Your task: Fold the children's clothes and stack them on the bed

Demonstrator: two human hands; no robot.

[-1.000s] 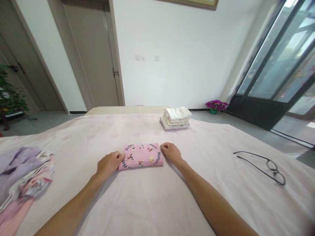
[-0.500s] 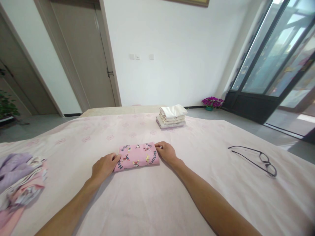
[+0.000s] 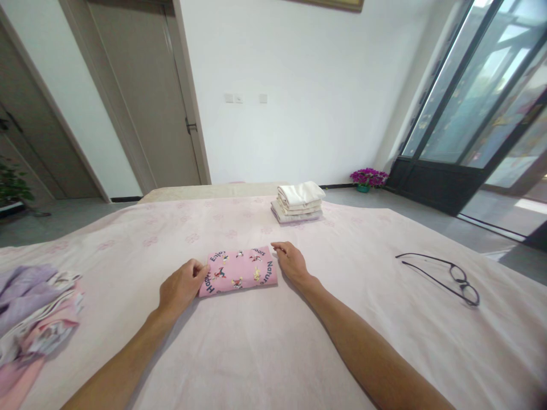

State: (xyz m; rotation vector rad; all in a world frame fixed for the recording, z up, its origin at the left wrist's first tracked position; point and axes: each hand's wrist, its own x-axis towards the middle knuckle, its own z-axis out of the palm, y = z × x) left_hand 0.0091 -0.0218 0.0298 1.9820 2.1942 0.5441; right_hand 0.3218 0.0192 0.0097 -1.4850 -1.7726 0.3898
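A pink garment (image 3: 239, 272), folded into a neat rectangle, lies on the bed in front of me. It carries printed cartoon figures and dark lettering such as "Enjoy", "Happy" and "Nature". At its left edge my left hand (image 3: 183, 283) is closed, with thumb and fingertips pinching the cloth. My right hand (image 3: 292, 265) rests just beyond the right edge, its fingers stretched out and slightly apart from the garment. Farther back sits a stack of folded white and cream clothes (image 3: 299, 203).
Crumpled lilac, white and pink clothes (image 3: 38, 319) lie in a heap at the left. Dark-framed eyeglasses (image 3: 457, 279) rest on the pale pink bedsheet (image 3: 239, 359) at the right. Behind are a door (image 3: 137, 91), a white wall and a pot of purple flowers (image 3: 368, 177).
My right hand has let go of the garment's right edge and straightened its fingers, shifting slightly away. My left hand stays at the left edge, having moved barely at all.
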